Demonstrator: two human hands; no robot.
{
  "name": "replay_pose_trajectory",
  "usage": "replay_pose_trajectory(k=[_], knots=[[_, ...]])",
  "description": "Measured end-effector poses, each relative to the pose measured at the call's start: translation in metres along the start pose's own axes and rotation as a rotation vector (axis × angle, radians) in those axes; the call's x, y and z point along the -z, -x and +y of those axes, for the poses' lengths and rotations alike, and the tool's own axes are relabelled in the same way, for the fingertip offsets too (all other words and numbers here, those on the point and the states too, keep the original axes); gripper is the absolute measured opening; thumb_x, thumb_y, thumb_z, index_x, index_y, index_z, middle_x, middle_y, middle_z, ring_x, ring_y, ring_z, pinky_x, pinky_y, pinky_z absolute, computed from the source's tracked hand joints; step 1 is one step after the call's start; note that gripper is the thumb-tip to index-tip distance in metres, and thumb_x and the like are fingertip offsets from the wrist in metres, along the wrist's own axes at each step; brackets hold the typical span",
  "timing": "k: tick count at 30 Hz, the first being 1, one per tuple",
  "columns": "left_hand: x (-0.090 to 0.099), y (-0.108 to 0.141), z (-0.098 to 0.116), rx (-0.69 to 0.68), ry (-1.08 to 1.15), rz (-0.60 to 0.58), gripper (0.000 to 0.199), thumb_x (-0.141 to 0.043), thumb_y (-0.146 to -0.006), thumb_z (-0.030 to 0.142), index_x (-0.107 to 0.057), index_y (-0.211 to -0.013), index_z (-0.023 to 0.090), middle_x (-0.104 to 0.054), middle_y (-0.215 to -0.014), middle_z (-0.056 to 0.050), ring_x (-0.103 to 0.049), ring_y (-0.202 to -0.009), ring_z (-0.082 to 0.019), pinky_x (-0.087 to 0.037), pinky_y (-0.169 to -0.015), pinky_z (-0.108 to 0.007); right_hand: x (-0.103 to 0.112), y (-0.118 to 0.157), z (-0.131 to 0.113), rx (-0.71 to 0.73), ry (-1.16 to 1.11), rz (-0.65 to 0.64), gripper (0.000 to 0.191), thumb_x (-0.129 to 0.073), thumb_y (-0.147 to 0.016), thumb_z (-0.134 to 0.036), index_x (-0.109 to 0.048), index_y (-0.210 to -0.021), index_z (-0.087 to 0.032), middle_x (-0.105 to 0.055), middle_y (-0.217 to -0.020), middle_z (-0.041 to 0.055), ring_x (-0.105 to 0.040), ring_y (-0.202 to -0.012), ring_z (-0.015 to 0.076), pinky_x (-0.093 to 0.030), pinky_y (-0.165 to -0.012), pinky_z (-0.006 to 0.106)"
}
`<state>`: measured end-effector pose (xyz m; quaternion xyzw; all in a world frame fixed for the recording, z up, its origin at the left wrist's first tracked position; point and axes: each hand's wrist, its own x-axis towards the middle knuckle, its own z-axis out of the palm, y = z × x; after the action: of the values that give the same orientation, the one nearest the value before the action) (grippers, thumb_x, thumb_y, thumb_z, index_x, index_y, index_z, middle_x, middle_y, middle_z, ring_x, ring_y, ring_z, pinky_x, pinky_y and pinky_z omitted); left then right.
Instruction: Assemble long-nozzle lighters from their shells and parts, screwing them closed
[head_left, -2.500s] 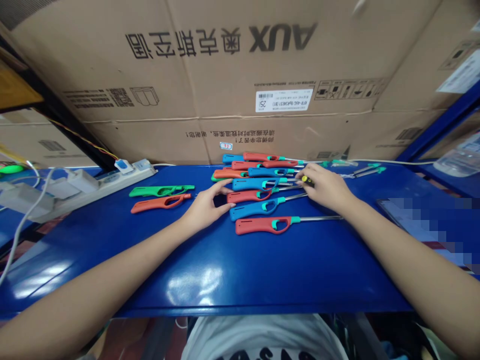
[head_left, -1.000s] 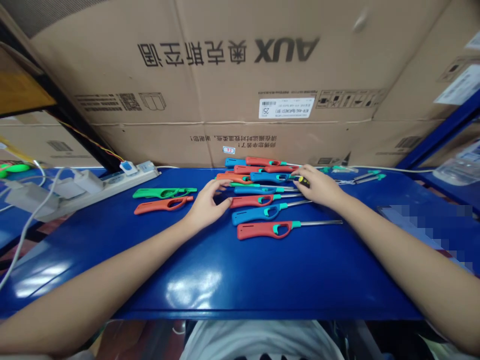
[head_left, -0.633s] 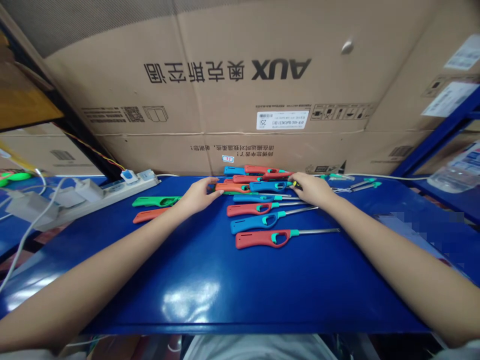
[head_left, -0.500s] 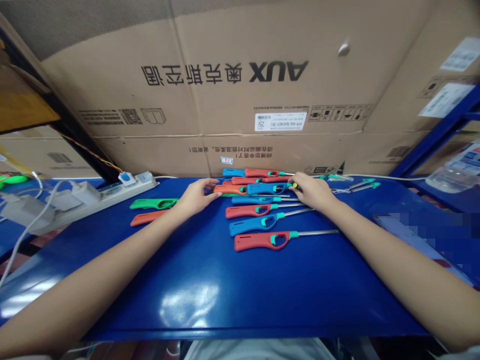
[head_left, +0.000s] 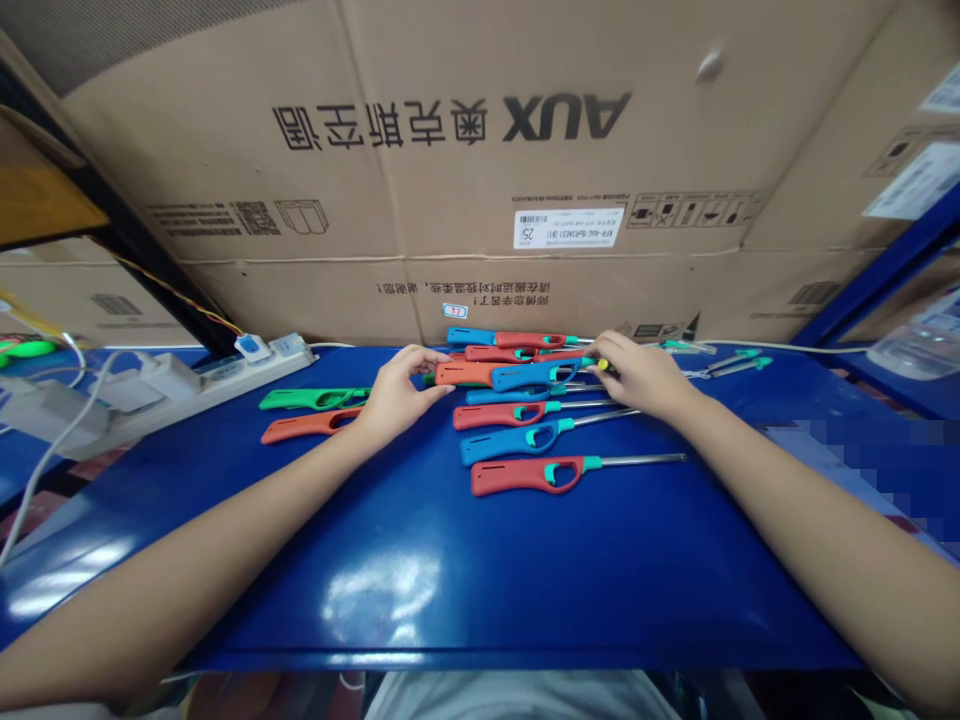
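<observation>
My left hand [head_left: 405, 393] pinches the handle end of an orange lighter [head_left: 463, 374] near the middle of the blue table. My right hand [head_left: 637, 372] is closed at the front end of a blue lighter [head_left: 529, 376], which overlaps the orange one; a small yellow-and-black piece [head_left: 608, 368] shows at its fingers. Nearer to me lie a red lighter [head_left: 499, 415], a blue lighter [head_left: 510, 441] and another red lighter [head_left: 525, 476], their metal tubes pointing right. Behind the hands are more blue and red lighters. A green lighter [head_left: 311, 399] and an orange lighter [head_left: 304, 426] lie left of my left hand.
A large cardboard sheet [head_left: 450, 200] stands along the back of the blue table [head_left: 450, 600]. At the left is a white power strip [head_left: 217, 385] with plugs. Thin metal parts with green ends [head_left: 731, 364] lie at the back right, beside a white cable.
The view has shifted slightly. My left hand and the orange lighter in it have moved a little to the right, closer to the blue lighter. My right hand has moved slightly right.
</observation>
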<state>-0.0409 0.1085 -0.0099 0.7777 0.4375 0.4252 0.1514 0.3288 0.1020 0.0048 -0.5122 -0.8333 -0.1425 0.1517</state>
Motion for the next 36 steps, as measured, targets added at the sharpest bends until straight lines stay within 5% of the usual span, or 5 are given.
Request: replay_pose_trajectory(k=[9, 15, 26, 31, 36], knots=[[-0.005, 0.002, -0.004, -0.008, 0.018, -0.088, 0.032, -0.076, -0.080, 0.039, -0.068, -0.104, 0.019, -0.071, -0.105, -0.007, -0.069, -0.094, -0.022, -0.058, -0.090, -0.043, 0.007, -0.003, 0.006, 0.187, -0.454, -0.139, 0.017, -0.054, -0.092, -0.030, -0.067, -0.099, -0.023, -0.072, -0.104, 0.0090, -0.068, -0.098, 0.0258, -0.053, -0.090, 0.044], [0.004, -0.004, -0.009, -0.021, -0.116, -0.190, 0.040, -0.075, -0.075, 0.034, -0.069, -0.113, 0.022, -0.068, -0.120, -0.009, -0.059, -0.120, -0.032, -0.044, -0.109, -0.055, -0.011, -0.015, 0.023, -0.053, -0.287, -0.074, 0.027, -0.058, -0.089, -0.026, -0.069, -0.113, -0.023, -0.070, -0.120, 0.0125, -0.068, -0.110, 0.0296, -0.053, -0.097, 0.049], [0.015, -0.011, -0.031, 0.051, -0.218, -0.282, 0.040, -0.062, -0.085, 0.044, -0.070, -0.115, 0.019, -0.073, -0.114, -0.012, -0.070, -0.100, -0.029, -0.056, -0.089, -0.045, -0.013, -0.042, 0.030, -0.111, -0.196, -0.231, 0.041, -0.072, -0.082, -0.039, -0.070, -0.120, -0.022, -0.076, -0.109, 0.0130, -0.073, -0.097, 0.0327, -0.059, -0.077, 0.043], [0.015, -0.013, -0.029, 0.002, -0.223, -0.290, 0.035, -0.066, -0.082, 0.042, -0.072, -0.109, 0.020, -0.072, -0.106, -0.010, -0.069, -0.089, -0.026, -0.056, -0.084, -0.043, -0.007, -0.044, 0.029, -0.089, -0.174, -0.264, 0.032, -0.073, -0.083, -0.036, -0.075, -0.114, -0.027, -0.078, -0.110, 0.0075, -0.075, -0.093, 0.0271, -0.059, -0.075, 0.036], [0.011, -0.011, -0.017, -0.074, -0.230, -0.256, 0.034, -0.068, -0.082, 0.037, -0.072, -0.110, 0.019, -0.066, -0.107, -0.010, -0.066, -0.093, -0.026, -0.055, -0.089, -0.045, -0.006, -0.038, 0.021, -0.151, -0.033, -0.197, 0.033, -0.069, -0.084, -0.030, -0.076, -0.116, -0.026, -0.078, -0.104, 0.0108, -0.073, -0.094, 0.0344, -0.056, -0.072, 0.042]])
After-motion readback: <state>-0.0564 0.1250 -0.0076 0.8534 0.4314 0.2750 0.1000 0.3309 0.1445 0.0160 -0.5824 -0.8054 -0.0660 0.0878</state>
